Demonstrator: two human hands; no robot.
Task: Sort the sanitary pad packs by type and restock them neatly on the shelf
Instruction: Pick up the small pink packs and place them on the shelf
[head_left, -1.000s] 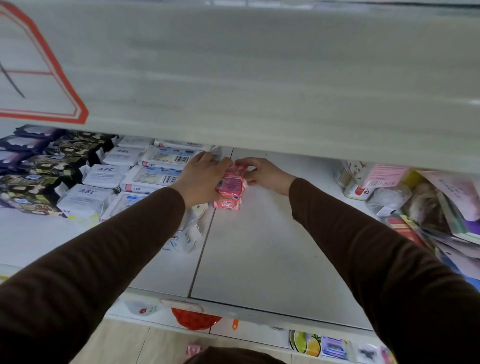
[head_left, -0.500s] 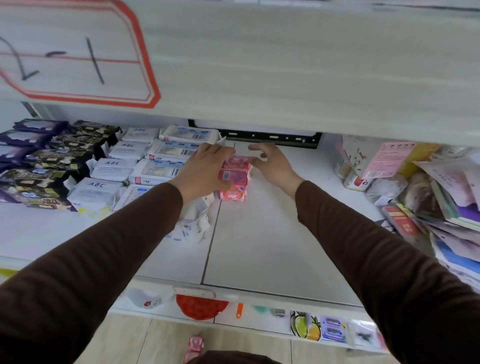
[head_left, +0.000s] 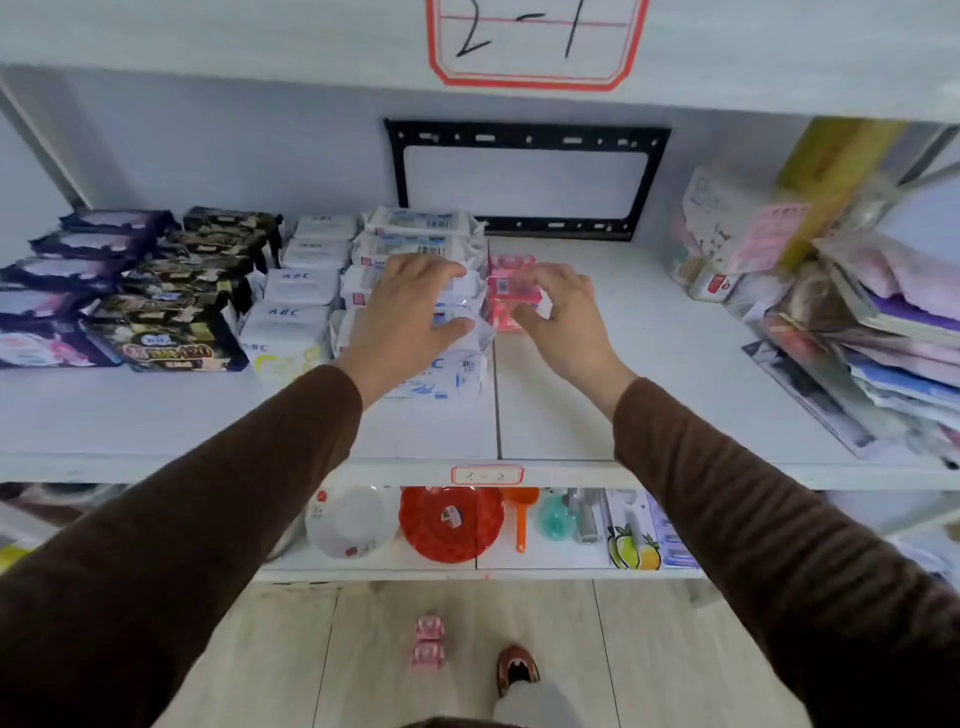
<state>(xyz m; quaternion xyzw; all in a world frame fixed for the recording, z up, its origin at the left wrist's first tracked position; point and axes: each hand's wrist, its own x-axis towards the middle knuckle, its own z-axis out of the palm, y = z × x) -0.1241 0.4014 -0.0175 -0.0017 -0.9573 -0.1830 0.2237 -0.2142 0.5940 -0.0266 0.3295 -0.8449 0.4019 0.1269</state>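
Both hands (head_left: 415, 306) rest on glossy, soft rectangular pad packs (head_left: 511, 293).

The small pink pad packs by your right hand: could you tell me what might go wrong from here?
The small pink pad packs stand in a narrow row that the right hand could topple. The left hand, resting on the white blue-printed packs, may shove them askew. Two pink packs on the floor lie near the shoe, perhaps underfoot.
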